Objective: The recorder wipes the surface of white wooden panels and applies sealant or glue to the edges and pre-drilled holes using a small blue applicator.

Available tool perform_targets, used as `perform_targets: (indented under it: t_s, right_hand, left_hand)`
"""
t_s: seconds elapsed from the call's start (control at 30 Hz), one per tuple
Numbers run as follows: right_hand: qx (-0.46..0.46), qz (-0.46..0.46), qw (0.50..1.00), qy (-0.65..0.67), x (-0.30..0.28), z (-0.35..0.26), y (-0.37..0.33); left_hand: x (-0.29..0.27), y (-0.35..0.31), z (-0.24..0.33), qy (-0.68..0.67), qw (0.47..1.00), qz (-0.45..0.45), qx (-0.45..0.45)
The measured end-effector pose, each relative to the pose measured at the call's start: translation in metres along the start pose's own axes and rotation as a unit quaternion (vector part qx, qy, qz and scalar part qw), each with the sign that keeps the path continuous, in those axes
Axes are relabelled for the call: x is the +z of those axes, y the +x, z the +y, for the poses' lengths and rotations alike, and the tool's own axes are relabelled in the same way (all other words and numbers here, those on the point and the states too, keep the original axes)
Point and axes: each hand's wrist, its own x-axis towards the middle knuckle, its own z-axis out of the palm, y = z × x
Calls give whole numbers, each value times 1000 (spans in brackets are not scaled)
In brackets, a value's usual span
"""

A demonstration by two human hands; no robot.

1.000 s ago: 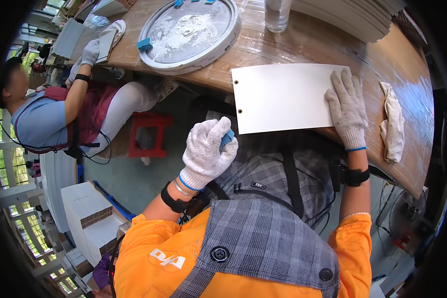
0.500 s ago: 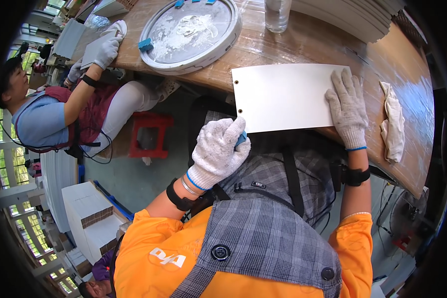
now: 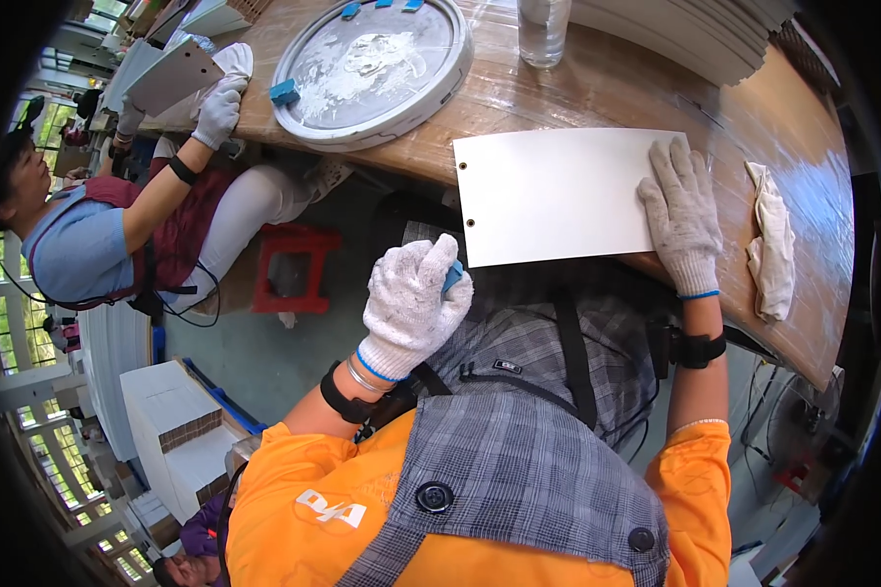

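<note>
A white rectangular panel (image 3: 558, 196) lies over the table's near edge, two small dark-rimmed holes along its left side. My gloved right hand (image 3: 683, 210) rests flat on the panel's right end, fingers stretched out and nothing gripped. Just off the panel's lower left corner is my gloved left hand (image 3: 416, 298), closed around a small blue sponge block (image 3: 452, 276). Most of that block is hidden by the fingers. The left hand and the panel are apart.
On the wrapped table (image 3: 499, 93) stands a round grey tray (image 3: 308, 127) with white paste and several blue blocks. Behind are a clear cup (image 3: 542, 34) and stacked panels (image 3: 675, 34); a cloth (image 3: 773, 245) lies right. Leftward, a co-worker (image 3: 98, 230) holds a panel near a red stool (image 3: 299, 269).
My left hand with the blue block has drawn left and slightly down, away from the panel's corner. My right hand stays on the panel. The co-worker has raised and tilted their panel.
</note>
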Motion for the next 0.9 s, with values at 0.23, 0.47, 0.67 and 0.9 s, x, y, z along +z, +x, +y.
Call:
perform_targets:
  t_s: [0.23, 0.47, 0.67, 0.9]
  right_hand:
    - [-1, 6, 1000, 5, 0, 0, 1]
    - [4, 7, 1000, 5, 0, 0, 0]
    - [6, -1, 1000, 7, 0, -1, 0]
    - [0, 4, 1000, 7, -1, -1, 0]
  left_hand:
    - [5, -1, 1, -61, 997, 6, 45]
    - [5, 1, -2, -99, 992, 15, 71]
    - [5, 3, -6, -68, 992, 15, 106]
    - [11, 5, 0, -64, 988, 37, 135]
